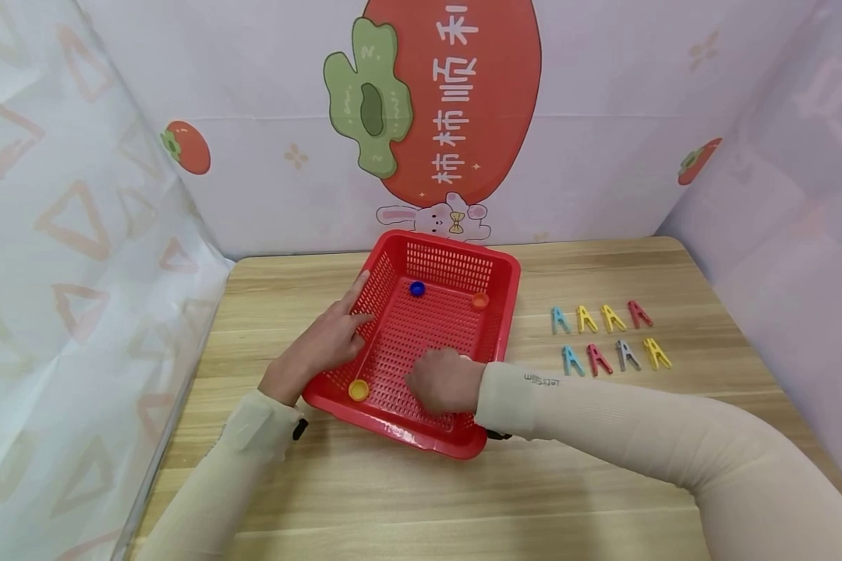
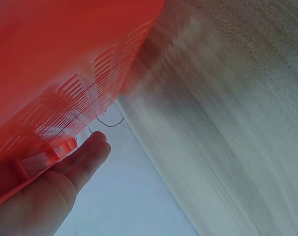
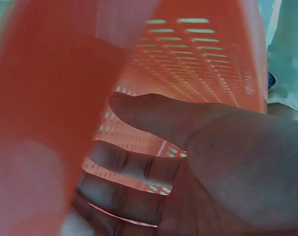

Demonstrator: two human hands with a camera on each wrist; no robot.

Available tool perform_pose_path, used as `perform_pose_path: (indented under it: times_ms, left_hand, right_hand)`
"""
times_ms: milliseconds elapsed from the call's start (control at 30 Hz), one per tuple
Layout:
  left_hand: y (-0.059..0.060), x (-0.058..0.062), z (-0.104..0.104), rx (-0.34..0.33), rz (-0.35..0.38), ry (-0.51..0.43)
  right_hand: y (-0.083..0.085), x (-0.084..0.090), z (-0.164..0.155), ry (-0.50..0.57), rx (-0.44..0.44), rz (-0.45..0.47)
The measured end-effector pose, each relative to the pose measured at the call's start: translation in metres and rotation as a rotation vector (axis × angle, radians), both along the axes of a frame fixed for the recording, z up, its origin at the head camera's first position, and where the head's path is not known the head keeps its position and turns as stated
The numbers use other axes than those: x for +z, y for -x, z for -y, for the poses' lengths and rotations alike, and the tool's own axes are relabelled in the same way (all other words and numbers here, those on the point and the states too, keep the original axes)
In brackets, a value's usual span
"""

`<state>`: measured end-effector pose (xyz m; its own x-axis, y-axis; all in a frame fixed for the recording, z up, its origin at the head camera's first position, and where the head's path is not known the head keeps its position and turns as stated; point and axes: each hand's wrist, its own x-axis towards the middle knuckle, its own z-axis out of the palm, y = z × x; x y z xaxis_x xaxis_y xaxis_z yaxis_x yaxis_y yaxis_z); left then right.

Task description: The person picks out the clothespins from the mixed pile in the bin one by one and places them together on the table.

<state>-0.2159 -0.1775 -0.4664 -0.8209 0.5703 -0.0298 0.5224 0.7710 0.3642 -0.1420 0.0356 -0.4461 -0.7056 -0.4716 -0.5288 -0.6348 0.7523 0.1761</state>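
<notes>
A red plastic basket (image 1: 463,248) with slotted walls sits on the table, turned slightly askew. My left hand (image 1: 326,339) grips its left rim; the left wrist view shows fingers (image 2: 92,155) along the rim's outer side. Inside the basket, over its near right part, is my right hand (image 1: 442,380). In the right wrist view its thumb and fingers are apart and loosely bent, nothing visible between them; a blurred red surface hides some fingertips. On the basket's floor are a blue small cup (image 1: 417,289), an orange small cup (image 1: 480,301) and a yellow small cup (image 1: 359,390), near separate corners.
Right of the basket, several clothespins lie in two rows, among them a blue clothespin (image 1: 560,320), a red clothespin (image 1: 639,313) and a grey clothespin (image 1: 627,355). The wooden table (image 1: 393,506) meets a printed cloth backdrop (image 1: 267,187) behind and at both sides.
</notes>
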Motion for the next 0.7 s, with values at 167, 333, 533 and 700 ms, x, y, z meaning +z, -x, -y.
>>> perform_pose_path:
  times_ms: [167, 333, 533, 700]
  left_hand:
    - [0.0, 0.001, -0.001, 0.0, 0.003, -0.003]
    - [0.001, 0.0, -0.001, 0.002, 0.008, -0.005]
    - [0.001, -0.001, -0.002, 0.018, 0.021, -0.003]
    - [0.001, 0.0, -0.001, 0.026, 0.03, -0.001]
  right_hand:
    - [-0.012, 0.022, 0.001, -0.004, -0.068, 0.044]
    - [-0.012, 0.024, -0.003, 0.022, -0.098, 0.103]
    - [-0.011, 0.019, -0.005, 0.034, -0.14, 0.155]
    - [-0.012, 0.022, -0.003, 0.025, -0.147, 0.156]
